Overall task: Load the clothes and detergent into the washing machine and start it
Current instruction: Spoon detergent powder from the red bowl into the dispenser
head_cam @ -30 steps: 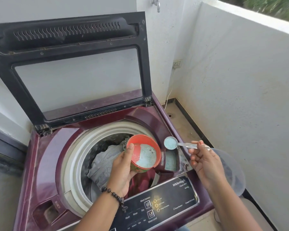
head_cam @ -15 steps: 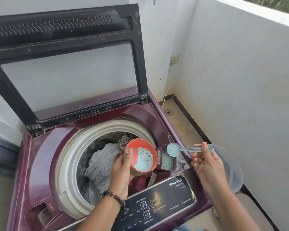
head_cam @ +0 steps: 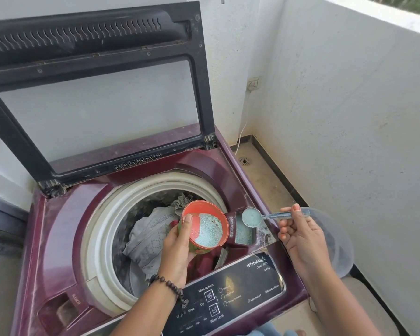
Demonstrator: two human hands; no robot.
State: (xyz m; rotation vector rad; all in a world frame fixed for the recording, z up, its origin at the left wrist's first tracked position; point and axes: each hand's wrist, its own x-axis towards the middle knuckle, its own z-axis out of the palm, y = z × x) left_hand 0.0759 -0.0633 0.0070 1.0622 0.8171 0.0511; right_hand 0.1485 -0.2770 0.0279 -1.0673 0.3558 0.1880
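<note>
A maroon top-load washing machine [head_cam: 66, 221] stands with its dark lid [head_cam: 95, 40] raised. Grey clothes [head_cam: 150, 236] lie in the drum. My left hand [head_cam: 177, 251] holds a tilted orange tub [head_cam: 205, 227] of pale blue detergent powder over the drum's right side. My right hand [head_cam: 301, 236] pinches the handle of a clear measuring scoop [head_cam: 251, 217] filled level with powder. The scoop hovers just above the open detergent compartment [head_cam: 243, 235], which has some powder in it.
The black control panel [head_cam: 230, 294] runs along the machine's front edge, under my forearms. A clear plastic lid [head_cam: 337, 243] sits behind my right hand. White walls close in at the right and back, with a socket [head_cam: 252, 84] and a floor drain [head_cam: 244, 161].
The scoop has come down a little toward the detergent compartment. The tub stays tilted in my left hand, and the camera has shifted slightly.
</note>
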